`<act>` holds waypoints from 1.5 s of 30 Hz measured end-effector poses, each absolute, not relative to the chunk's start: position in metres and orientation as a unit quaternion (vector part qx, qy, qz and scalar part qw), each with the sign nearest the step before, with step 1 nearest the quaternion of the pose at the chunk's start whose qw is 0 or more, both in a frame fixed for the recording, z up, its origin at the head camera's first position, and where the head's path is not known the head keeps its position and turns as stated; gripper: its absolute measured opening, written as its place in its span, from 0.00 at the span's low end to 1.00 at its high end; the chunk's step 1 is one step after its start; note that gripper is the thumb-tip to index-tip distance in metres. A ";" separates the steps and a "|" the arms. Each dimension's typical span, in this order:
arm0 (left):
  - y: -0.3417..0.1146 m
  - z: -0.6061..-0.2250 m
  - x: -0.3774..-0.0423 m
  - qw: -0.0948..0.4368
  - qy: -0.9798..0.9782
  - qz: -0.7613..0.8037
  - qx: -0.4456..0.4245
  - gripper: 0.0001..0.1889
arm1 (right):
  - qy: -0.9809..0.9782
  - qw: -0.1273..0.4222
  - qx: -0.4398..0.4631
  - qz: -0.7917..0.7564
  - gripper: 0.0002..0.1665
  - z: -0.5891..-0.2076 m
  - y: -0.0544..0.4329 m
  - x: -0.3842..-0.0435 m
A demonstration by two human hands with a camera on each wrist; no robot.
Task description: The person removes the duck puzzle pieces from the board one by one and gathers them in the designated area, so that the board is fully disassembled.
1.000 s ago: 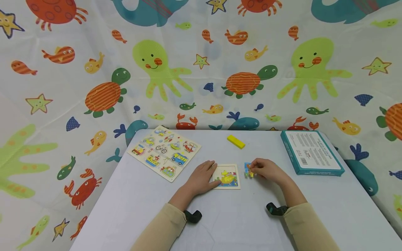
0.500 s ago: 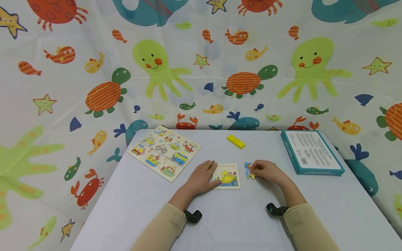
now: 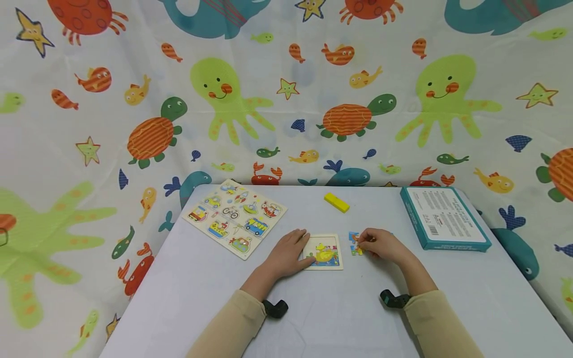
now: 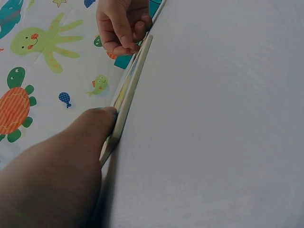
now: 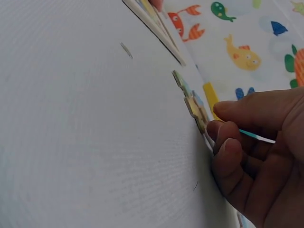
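In the head view my left hand [image 3: 288, 253] rests on the left edge of a small wooden puzzle frame [image 3: 339, 266], its thumb on the lower left corner. Inside the frame is a partly filled picture with a yellow duck [image 3: 324, 252]. Just right of the frame, my right hand [image 3: 382, 243] pinches at small jigsaw pieces lying on the table, thumb and index finger bent together. A blue and orange piece [image 3: 353, 236] shows above the fingertips and a green and yellow one [image 3: 356, 251] below. In the right wrist view the pieces [image 5: 192, 104] lie right at the fingertips.
A wooden vehicle puzzle board [image 3: 241, 226] lies at the back left of the white table [image 3: 340, 318]. A yellow block [image 3: 336, 202] sits at the back middle, and a teal box [image 3: 447, 219] at the back right. Behind hangs a sea-animal cloth [image 3: 286, 129].
The jigsaw pieces under my right fingertips have shifted slightly, and a gap now shows between the upper and lower one. My left hand and the frame have stayed put.
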State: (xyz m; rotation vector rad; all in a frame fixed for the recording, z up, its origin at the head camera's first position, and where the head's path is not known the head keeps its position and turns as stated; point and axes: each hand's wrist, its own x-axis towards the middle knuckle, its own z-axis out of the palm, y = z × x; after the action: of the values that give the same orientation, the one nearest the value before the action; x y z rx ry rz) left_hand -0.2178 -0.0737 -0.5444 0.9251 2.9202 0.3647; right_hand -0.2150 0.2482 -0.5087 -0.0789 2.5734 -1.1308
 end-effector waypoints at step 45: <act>-0.075 -0.544 -0.219 0.020 0.944 0.118 0.307 0.42 | 0.876 0.221 -0.125 -0.410 0.08 -0.496 0.153 -0.237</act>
State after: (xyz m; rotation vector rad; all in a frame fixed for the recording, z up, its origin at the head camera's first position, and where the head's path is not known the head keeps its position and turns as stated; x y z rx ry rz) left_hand -0.2194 -0.0752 -0.5439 0.9512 2.9284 0.3672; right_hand -0.2369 0.1532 -0.4963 -0.3452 2.4220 -1.1345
